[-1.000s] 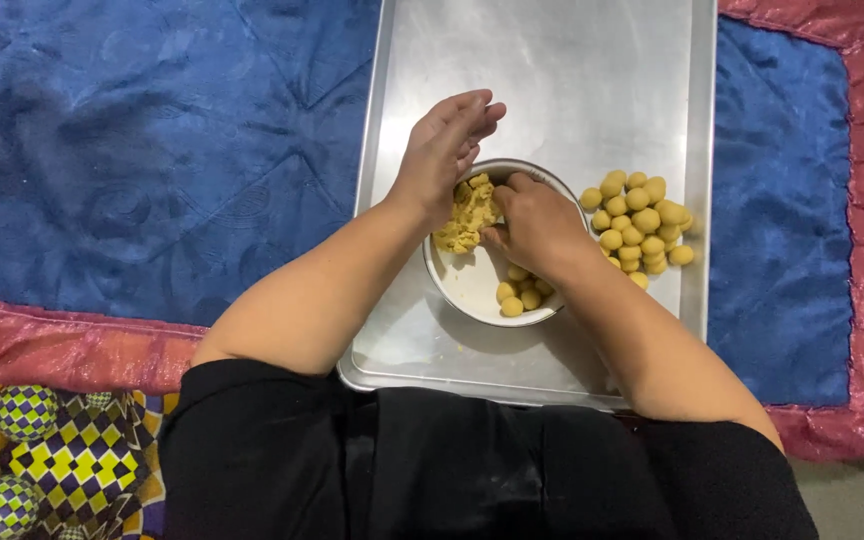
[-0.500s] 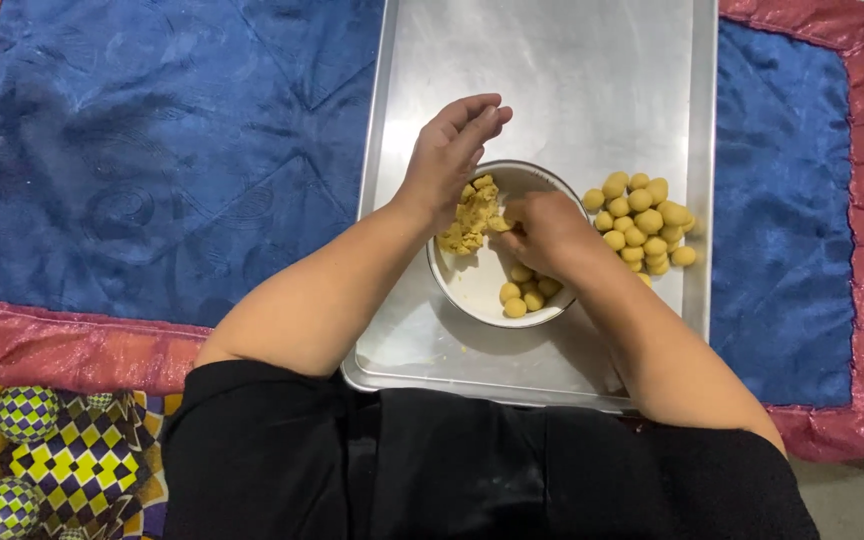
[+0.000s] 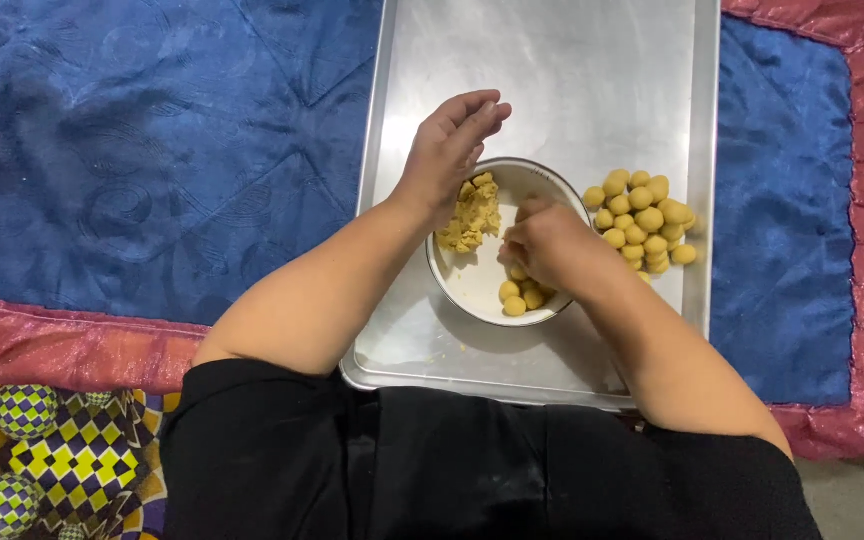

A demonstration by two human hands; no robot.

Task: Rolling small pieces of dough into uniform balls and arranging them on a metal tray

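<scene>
Seen from above, looking down at a person in a black top seated at a blue quilted cloth [image 3: 152, 150] with a shiny pink border. At the far left lower corner lies a patterned fabric [image 3: 42, 460] in yellow, purple and green checks. Moving right, a large silver metal tray [image 3: 552, 60] rests on the cloth, its upper part bare. The left hand [image 3: 449, 145] hovers at the upper left rim of a white bowl [image 3: 472, 285] that sits on the tray; the hand is open, fingers stretched together and slightly tilted, holding nothing that can be seen. Just beneath it, inside the bowl against the left wall, sits a crumbly lump of yellow dough [image 3: 470, 212]. The right hand [image 3: 542, 245] reaches into the bowl from the right with fingers curled inward; whether it pinches a bit of dough cannot be told. A few small rolled balls [image 3: 517, 298] lie at the bowl's bottom near that hand. To the right of the bowl, on the tray, is a tight cluster of finished dough balls [image 3: 644, 222] close to the tray's right rim. A likely risk: the right forearm crosses close beside that cluster, so a sideways sweep could scatter or flatten the balls, and pressing on the bowl's edge could tip it.
</scene>
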